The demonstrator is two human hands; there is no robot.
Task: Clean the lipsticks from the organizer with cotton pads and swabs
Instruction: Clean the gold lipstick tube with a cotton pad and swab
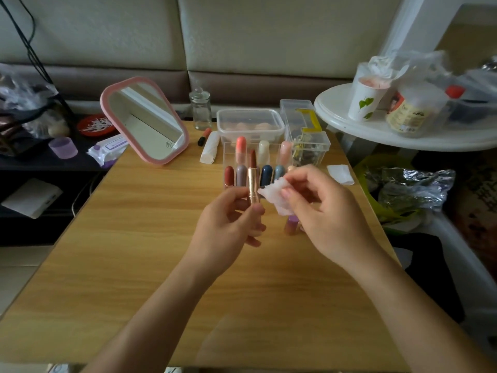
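Left grip: fingers and thumb curled round the base of an uncapped lipstick, held upright above the counter; rose-gold tube, dark red bullet raised.
Right grip: thumb and fingertips pinched a white cotton pad, crumpled, its left edge touching the lipstick tube.
Held lipstick stood in front of the organizer, out of its compartments.
Organizer: clear, compartmented, at mid-counter beyond both hands. Front row held a red-brown lipstick, a mauve lipstick, a navy lipstick and a grey-blue lipstick. Back row held a coral lipstick, a cream lipstick and a pale pink lipstick. All capped and upright.
Lilac tube: on the counter beneath the right grip, mostly hidden; cap or lipstick, could not tell.
Spare cotton pad: flat near the counter's right edge.
Pink mirror: propped at back left.
Glass jar: lidded, at the back edge.
Lidded plastic tub: behind the organizer.
Clear box: right of the organizer, contents unclear.
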